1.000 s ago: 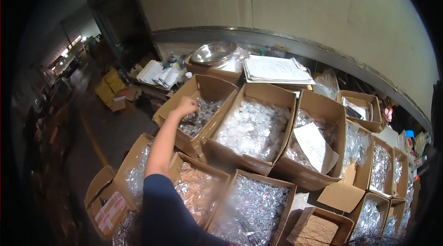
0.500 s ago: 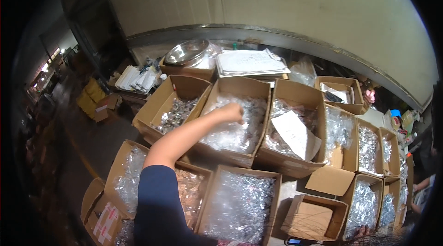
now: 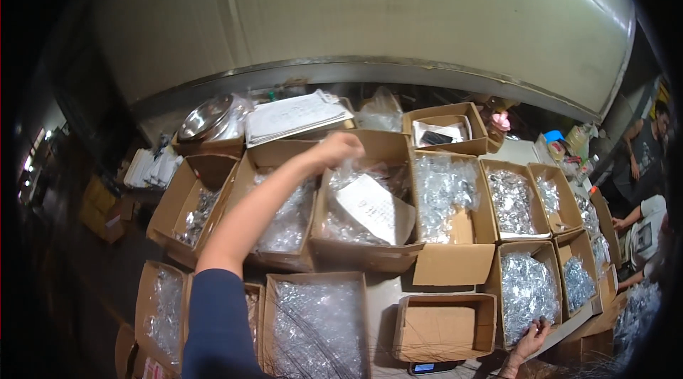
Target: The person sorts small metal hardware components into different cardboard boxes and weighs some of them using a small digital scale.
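My left hand (image 3: 340,150) is raised on a stretched arm over the far side of an open carton (image 3: 366,254). Its fingers are closed, and what looks like a clear plastic bag (image 3: 348,167) hangs below them. In that carton a sheet of written paper (image 3: 376,210) lies on clear bags of small parts. At the lower right, my right hand (image 3: 530,340) is at the near rim of a carton full of shiny clear packets (image 3: 528,286). Its fingers are curled and look pinched together; what is between them cannot be made out.
More open cartons of bagged parts stand in two rows, including a large one (image 3: 316,329). A shallow carton (image 3: 445,329) sits by a small scale (image 3: 435,367). Behind are stacked papers (image 3: 295,117) and a metal bowl (image 3: 204,119). Another person (image 3: 644,230) is at the right.
My view has swung right, so the cartons appear farther left. My left hand has gone from inside one carton to above the carton on its right. My right hand shows more fully.
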